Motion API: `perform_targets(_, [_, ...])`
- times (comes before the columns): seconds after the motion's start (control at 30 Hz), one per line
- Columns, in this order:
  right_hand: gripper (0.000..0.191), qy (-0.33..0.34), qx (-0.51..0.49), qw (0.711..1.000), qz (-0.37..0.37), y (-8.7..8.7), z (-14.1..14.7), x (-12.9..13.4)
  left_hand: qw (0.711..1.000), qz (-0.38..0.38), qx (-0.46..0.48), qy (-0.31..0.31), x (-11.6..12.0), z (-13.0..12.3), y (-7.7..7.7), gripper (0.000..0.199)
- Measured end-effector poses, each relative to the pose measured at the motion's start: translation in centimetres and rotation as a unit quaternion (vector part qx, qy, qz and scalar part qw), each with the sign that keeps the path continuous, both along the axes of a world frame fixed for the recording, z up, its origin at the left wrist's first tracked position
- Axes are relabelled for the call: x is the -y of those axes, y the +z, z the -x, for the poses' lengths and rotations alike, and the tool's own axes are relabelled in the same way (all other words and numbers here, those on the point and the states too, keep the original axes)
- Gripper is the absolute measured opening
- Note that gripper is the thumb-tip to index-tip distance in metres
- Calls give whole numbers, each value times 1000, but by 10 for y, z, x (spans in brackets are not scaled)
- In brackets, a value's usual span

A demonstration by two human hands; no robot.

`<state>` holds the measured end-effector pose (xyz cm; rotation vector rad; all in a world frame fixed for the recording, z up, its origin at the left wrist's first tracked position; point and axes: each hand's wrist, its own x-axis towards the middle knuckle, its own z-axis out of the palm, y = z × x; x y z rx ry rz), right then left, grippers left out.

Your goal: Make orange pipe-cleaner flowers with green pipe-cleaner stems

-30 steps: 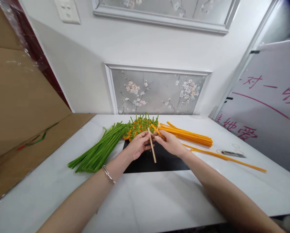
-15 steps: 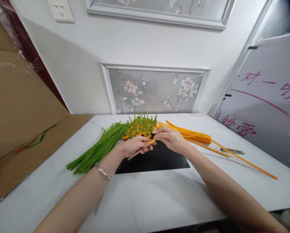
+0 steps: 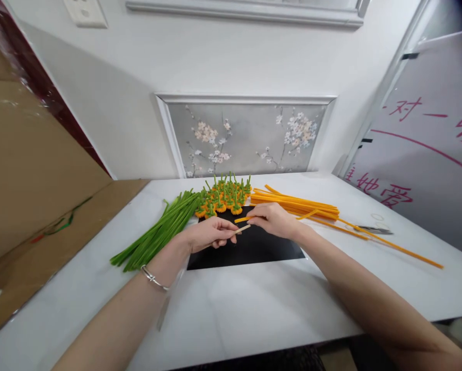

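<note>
My left hand (image 3: 214, 233) is closed around a thin pale wooden stick (image 3: 243, 229), whose bare tip points right past the fingertips. My right hand (image 3: 271, 220) pinches an orange pipe cleaner (image 3: 241, 220); its short free end reaches left, just above the stick tip and apart from it. Both hands hover over a black mat (image 3: 250, 252). Behind them stand several small orange flowers with upright green stems (image 3: 225, 196), grouped at the mat's far edge.
A bundle of green pipe cleaners (image 3: 157, 232) lies on the white table (image 3: 234, 314) at left. At right lie a bundle of orange pipe cleaners (image 3: 292, 202), some loose ones, and scissors (image 3: 373, 230). A patterned wall panel (image 3: 246, 139) rises behind.
The orange pipe cleaner, earlier along the stick at my left fingertips, is now apart from it in my right hand. The stick's tip now shows bare. The view has shifted slightly.
</note>
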<state>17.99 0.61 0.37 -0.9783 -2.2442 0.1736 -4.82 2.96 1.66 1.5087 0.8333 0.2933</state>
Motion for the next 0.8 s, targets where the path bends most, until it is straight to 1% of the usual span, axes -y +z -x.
perform_targets(0.07, [15, 28, -7, 999, 14, 0, 4, 1, 1000, -23, 5, 4, 1, 1, -2, 27])
perform_targets(0.13, [16, 36, -5, 999, 20, 1, 8, 2, 999, -28, 24, 1, 1, 0, -1, 25])
perform_targets(0.2, [17, 17, -4, 1000, 18, 1, 8, 2, 999, -25, 33, 1, 2, 1, 1, 26])
perform_targets(0.3, [16, -22, -5, 999, 25, -2, 2, -2, 999, -15, 22, 26, 1, 6, 3, 31])
perform_targets(0.4, [15, -27, 1, 998, 55, -5, -4, -3, 998, -13, 10, 53, -2, 13, 2, 36])
perform_targets(0.47, [21, -10, 7, 999, 42, -5, -5, -2, 998, -23, -4, 56, -1, 14, 1, 36])
perform_targets(0.53, [27, 15, 9, 1000, 10, -4, -3, 1, 998, -39, -26, 42, 1, 12, 1, 36])
perform_targets(0.6, [30, 46, 13, 999, -8, -2, 0, 4, 997, -50, -47, 23, 6, 7, 3, 45])
perform_targets(0.67, [29, 74, 13, 997, -7, -2, 2, 4, 997, -48, -62, 23, 11, 2, 6, 58])
perform_targets(0.7, [27, 85, 10, 996, -5, -2, 3, 4, 996, -49, -67, 17, 13, 0, 8, 61])
perform_targets(0.73, [26, 94, 4, 996, -2, -2, 3, 4, 996, -59, -70, 5, 15, -2, 9, 61])
perform_targets(0.8, [22, 109, -10, 994, 1, -2, 4, 3, 992, -93, -75, -29, 18, -4, 10, 54])
